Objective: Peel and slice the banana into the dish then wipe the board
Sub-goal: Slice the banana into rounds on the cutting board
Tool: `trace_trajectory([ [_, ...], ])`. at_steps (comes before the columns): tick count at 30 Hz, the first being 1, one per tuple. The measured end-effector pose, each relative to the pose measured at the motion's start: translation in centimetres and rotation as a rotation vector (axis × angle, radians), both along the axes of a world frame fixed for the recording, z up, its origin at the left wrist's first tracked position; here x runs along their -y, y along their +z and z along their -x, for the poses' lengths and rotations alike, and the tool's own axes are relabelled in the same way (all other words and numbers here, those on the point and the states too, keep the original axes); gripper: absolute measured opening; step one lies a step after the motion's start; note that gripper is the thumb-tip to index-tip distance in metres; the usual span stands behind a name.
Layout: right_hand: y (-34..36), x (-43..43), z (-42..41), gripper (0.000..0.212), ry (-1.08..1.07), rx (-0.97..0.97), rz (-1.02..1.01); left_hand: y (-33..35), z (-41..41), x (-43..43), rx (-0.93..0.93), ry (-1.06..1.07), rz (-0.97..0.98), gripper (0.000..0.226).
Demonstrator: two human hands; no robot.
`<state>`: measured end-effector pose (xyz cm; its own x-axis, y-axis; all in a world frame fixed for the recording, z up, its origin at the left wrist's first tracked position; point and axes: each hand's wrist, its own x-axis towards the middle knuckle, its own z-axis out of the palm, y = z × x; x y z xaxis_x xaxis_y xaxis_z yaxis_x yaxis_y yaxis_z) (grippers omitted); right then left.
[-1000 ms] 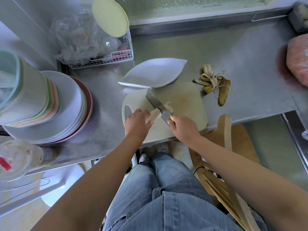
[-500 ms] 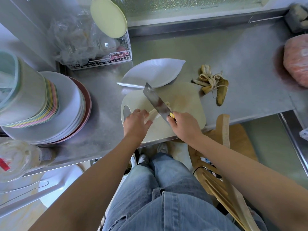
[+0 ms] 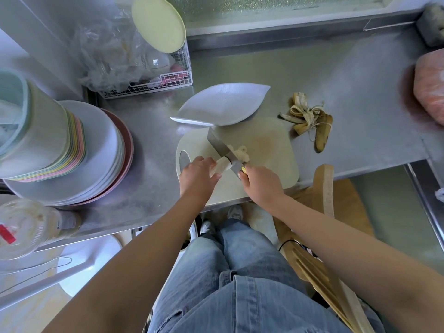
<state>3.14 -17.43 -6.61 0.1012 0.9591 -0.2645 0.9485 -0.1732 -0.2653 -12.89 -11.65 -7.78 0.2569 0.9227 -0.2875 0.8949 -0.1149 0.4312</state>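
Observation:
A pale cutting board (image 3: pixel 269 145) lies at the steel counter's front edge. On it my left hand (image 3: pixel 197 176) grips the peeled banana (image 3: pixel 222 165). My right hand (image 3: pixel 260 183) holds the knife (image 3: pixel 219 146) by its handle, and the blade is down across the banana. Cut slices (image 3: pixel 239 152) sit just right of the blade. A white leaf-shaped dish (image 3: pixel 223 104) stands behind the board, overlapping its far edge. The banana peel (image 3: pixel 312 122) lies on the counter to the right.
A stack of plates and coloured bowls (image 3: pixel 62 150) fills the left counter. Behind it stands a wire rack (image 3: pixel 153 82) with plastic bags and a green plate. A pink bundle (image 3: pixel 430 85) sits at far right. A wooden chair (image 3: pixel 324 188) stands below the counter edge.
The knife was raised off the board half a second ago; now the blade has come down through the banana again, with more slices to its right.

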Motion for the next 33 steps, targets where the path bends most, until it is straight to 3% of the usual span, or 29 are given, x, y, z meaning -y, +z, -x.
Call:
trace_trajectory([
  [9, 1.7, 0.3, -0.6, 0.028, -0.014, -0.076, -0.142, 0.2, 0.0, 0.0, 0.004, -0.005, -0.005, 0.028],
  [29, 0.1, 0.5, -0.3, 0.032, -0.003, -0.028, 0.013, 0.3, -0.1, 0.2, 0.009, 0.008, -0.001, 0.029],
  [33, 0.6, 0.5, -0.6, 0.031, -0.003, -0.044, -0.039, 0.3, -0.1, 0.2, 0.009, 0.011, 0.006, 0.029],
])
